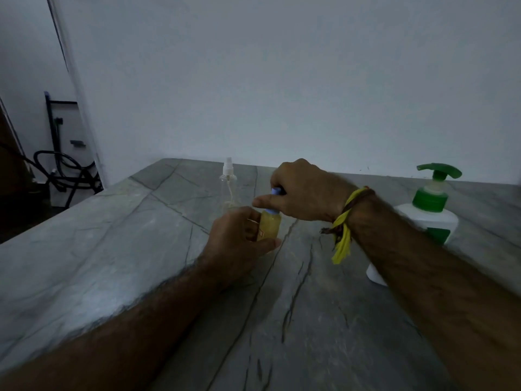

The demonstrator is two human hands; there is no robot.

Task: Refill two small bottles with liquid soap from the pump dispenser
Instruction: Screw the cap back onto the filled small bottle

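A small bottle (270, 225) with yellowish liquid stands on the grey marble table (141, 249). My left hand (239, 241) wraps around its body. My right hand (304, 190) pinches its pale blue cap (275, 191) from above. Behind them stands a clear, seemingly empty spray bottle (227, 187) with a white nozzle, partly hidden by my left hand. The white pump dispenser (428, 213) with a green pump head stands at the right, behind my right forearm, which hides its lower part.
The table ends at a white wall at the back. Its left edge drops to a dark floor area with black hoses (64, 170) and a white appliance. A yellow thread band (344, 232) hangs from my right wrist.
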